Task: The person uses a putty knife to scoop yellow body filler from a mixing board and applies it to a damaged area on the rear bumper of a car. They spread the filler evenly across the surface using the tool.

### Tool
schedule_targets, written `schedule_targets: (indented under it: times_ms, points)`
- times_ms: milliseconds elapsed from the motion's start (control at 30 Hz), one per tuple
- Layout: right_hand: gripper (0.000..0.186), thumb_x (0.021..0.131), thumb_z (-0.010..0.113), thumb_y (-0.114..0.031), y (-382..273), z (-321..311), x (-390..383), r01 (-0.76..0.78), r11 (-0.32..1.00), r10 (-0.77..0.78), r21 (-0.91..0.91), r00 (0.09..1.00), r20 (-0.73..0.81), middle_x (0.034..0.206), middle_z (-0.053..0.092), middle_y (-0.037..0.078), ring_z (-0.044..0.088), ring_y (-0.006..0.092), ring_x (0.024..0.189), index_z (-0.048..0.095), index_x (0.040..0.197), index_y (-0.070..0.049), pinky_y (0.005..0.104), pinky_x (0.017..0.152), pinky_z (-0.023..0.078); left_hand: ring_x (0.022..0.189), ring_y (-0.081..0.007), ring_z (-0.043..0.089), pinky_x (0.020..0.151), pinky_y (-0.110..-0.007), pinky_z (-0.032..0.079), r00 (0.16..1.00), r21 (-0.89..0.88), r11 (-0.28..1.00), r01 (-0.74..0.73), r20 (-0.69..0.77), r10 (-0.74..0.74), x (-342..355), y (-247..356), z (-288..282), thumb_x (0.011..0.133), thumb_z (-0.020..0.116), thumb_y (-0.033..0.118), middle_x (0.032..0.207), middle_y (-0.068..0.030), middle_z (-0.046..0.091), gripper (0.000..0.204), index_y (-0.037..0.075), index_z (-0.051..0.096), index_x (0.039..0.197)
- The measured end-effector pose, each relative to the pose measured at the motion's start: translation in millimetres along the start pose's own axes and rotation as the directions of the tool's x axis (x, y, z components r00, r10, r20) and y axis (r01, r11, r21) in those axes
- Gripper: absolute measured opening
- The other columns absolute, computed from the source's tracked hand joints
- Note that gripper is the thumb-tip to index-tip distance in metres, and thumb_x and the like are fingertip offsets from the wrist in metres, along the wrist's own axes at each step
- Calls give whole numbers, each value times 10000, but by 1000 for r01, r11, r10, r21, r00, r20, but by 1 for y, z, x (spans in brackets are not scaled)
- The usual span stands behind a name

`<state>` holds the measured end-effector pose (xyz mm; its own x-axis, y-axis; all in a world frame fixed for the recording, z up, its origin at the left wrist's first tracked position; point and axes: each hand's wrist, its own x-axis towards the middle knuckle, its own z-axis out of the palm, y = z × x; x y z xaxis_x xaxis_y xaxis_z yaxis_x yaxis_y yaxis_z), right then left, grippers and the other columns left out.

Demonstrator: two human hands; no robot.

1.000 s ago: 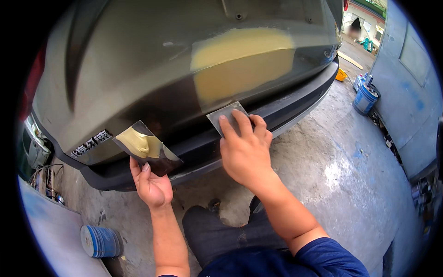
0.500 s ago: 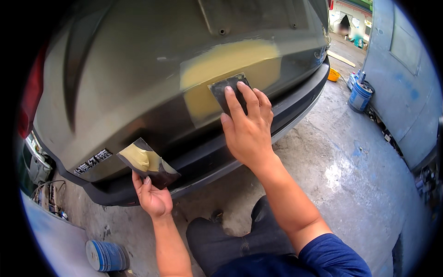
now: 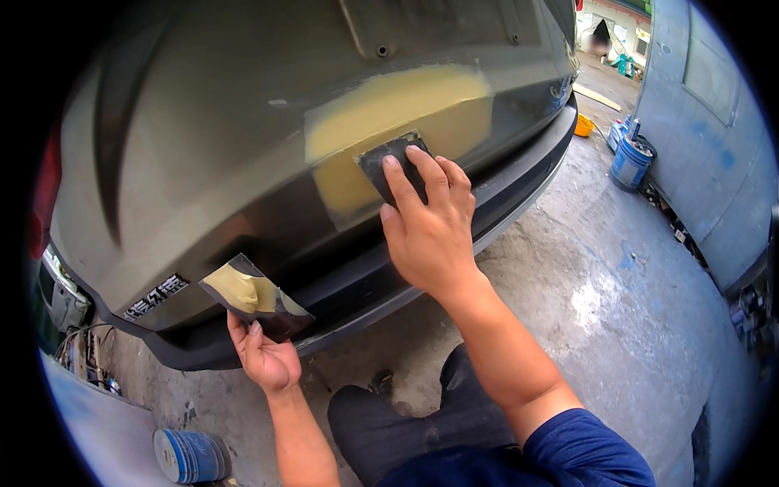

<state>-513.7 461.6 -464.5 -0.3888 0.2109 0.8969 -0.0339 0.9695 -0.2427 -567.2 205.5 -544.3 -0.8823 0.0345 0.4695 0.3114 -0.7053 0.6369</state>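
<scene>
In front of me is the rear of a car with a grey-brown tailgate (image 3: 211,138). A wide patch of yellow body filler (image 3: 389,105) covers part of it, running across the crease. My right hand (image 3: 434,219) presses a dark, thin spreader (image 3: 395,162) flat against the lower part of this patch, fingers spread over its back. Lower left, my left hand (image 3: 268,357) holds a dark flat plate (image 3: 284,312) from below between thumb and fingers. A pale yellow dollop of filler (image 3: 239,288) lies on that plate, which is apart from the car.
Below the tailgate runs the dark bumper (image 3: 527,170). A blue bucket (image 3: 191,456) stands on the concrete floor at lower left, another blue bucket (image 3: 631,165) at right beside a grey-blue panel (image 3: 706,146). An orange container (image 3: 584,126) sits beyond the bumper's right end.
The view has shifted slightly. My right hand and the spreader remain on the filler patch, a little to the left in the picture. My left hand still holds the plate, slightly lower.
</scene>
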Motion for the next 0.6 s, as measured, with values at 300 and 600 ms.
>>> schedule_targets:
  times_ms: [300, 600]
  points:
    - [501, 771, 660, -136, 3, 5, 7, 20, 1000, -20, -11, 998, -58, 1357, 443, 115, 383, 387, 1204, 584, 1265, -108, 481, 959, 337, 1343, -293, 411, 1128, -473, 331, 1000, 0, 1000, -1, 3, 1, 1, -1, 0, 898, 401, 34, 1453, -125, 420, 549, 42, 342, 1444]
    - [544, 751, 689, -104, 9, 9, -9, 21, 1000, -21, 3, 1000, 6, 1373, 439, 106, 383, 369, 1217, 579, 1284, -113, 471, 940, 374, 1295, -293, 461, 1114, -464, 347, 1000, -31, 999, -10, -27, 9, -1, 2, 5, 878, 420, 3, 1401, -143, 475, 535, 16, 377, 1411]
